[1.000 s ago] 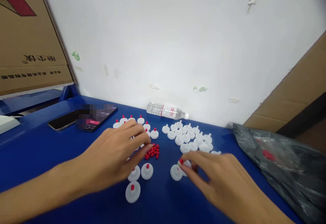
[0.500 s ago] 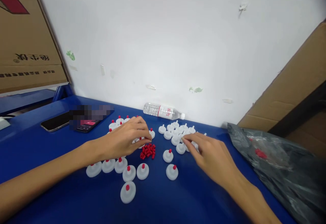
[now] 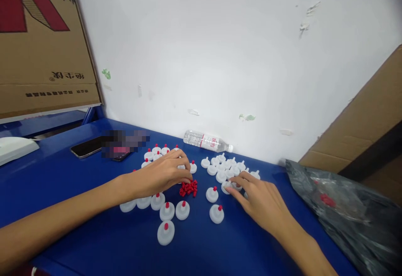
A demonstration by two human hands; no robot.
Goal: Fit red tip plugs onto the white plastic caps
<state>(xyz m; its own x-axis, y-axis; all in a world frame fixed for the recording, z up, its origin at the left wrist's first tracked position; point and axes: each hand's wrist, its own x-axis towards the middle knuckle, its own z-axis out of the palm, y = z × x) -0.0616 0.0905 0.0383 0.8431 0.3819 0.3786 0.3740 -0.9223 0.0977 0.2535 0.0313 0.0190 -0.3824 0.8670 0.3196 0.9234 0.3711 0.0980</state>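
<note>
My left hand reaches over the small pile of red caps, thumb and fingers curled together with the tips at its back edge. Whatever they pinch is hidden. My right hand has its thumb and forefinger closed around a white round filter disc at the near edge of a cluster of uncapped white discs with bare spouts. Around and beneath my left arm lie several white discs bearing red caps. Two more capped discs sit between my hands.
A clear plastic bottle lies on its side by the wall. Two phones rest at the left on the blue table. A grey plastic bag covers the right side. Cardboard boxes stand left and right.
My right hand has shifted nearer to me, onto a disc at the cluster's front. My left fingertips have lowered slightly to the red caps. The view has turned a little left.
</note>
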